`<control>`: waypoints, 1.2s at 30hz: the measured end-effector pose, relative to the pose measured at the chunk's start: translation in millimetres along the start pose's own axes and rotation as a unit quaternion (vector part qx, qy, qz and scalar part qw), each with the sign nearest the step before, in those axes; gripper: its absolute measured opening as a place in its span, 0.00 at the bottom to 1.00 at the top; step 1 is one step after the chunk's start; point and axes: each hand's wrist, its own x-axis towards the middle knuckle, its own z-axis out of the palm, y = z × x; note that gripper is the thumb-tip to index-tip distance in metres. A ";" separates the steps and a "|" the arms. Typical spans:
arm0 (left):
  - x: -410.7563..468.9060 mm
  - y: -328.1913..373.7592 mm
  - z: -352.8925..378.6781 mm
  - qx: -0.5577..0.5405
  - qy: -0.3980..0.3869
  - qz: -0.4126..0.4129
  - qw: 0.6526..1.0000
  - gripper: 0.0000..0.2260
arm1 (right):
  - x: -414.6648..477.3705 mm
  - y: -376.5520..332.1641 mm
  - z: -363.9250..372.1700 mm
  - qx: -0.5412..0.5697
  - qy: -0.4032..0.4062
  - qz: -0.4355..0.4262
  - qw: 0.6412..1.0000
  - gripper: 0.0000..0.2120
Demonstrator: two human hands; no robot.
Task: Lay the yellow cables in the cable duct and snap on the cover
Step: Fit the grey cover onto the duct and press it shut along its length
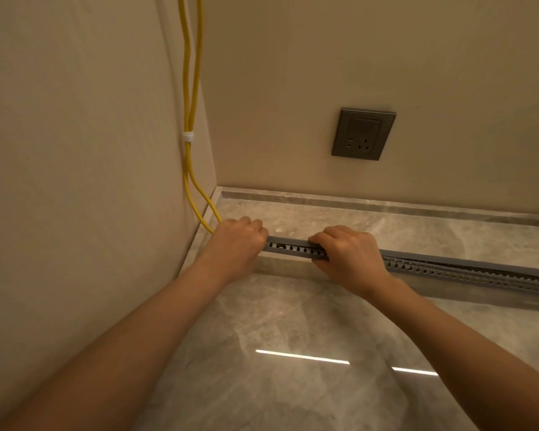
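Head view: the grey cable duct [293, 248] lies along the front edge of a stone ledge [386, 225]. It runs from near the left wall out to the right edge of the picture. The left hand [235, 244] grips the left end of the duct with its fingers curled over it. The right hand [350, 255] grips the duct a bit further right, fingers curled over the top. The 2 hands are apart, and a short piece of duct shows between them. A smooth grey cover [448, 259] lies on top of the duct; I cannot tell if it is snapped shut.

There are 2 yellow cables [187, 157]. They hang down the left wall and go behind the left hand. 1 white clip [188, 136] holds them together. There is 1 duct, and 1 grey socket [364, 133] on the back wall.
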 end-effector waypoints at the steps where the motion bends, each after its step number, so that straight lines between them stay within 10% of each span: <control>1: 3.0 4.9 -0.1 -0.015 0.008 0.004 1.000 0.06 | 1.0 -1.4 -0.5 -0.002 0.005 -0.004 1.000 0.05; 36: 10.9 36.6 2.5 -0.114 0.021 0.080 0.990 0.09 | -16.3 19.8 2.3 -0.032 -0.101 0.005 0.994 0.08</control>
